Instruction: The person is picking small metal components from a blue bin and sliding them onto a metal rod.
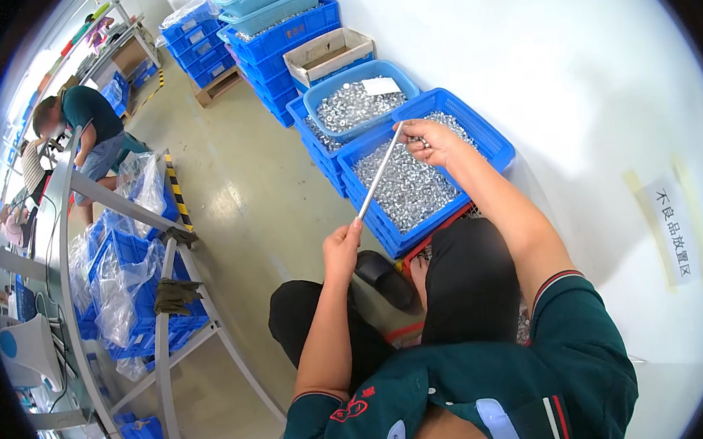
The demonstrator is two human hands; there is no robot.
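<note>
A thin silvery metal rod (380, 174) slants across in front of me, held at both ends. My left hand (342, 250) is closed round its lower, nearer end. At the upper, farther end, my right hand (429, 141) pinches the rod between its fingers; small metal parts seem to show by the curled fingers, too small to make out. Beneath the rod and my right hand sits a blue plastic crate (488, 148) filled with many small shiny metal parts (410, 188). The rod is above these parts, and I cannot tell whether it touches them.
Beyond the crate, a light blue basket (403, 75) of similar parts rests on stacked crates, with a cardboard box (357, 44) behind. A white wall (568, 69) runs along the right. At left stand a metal frame (165, 368), bagged crates (144, 313) and a bending person (91, 115).
</note>
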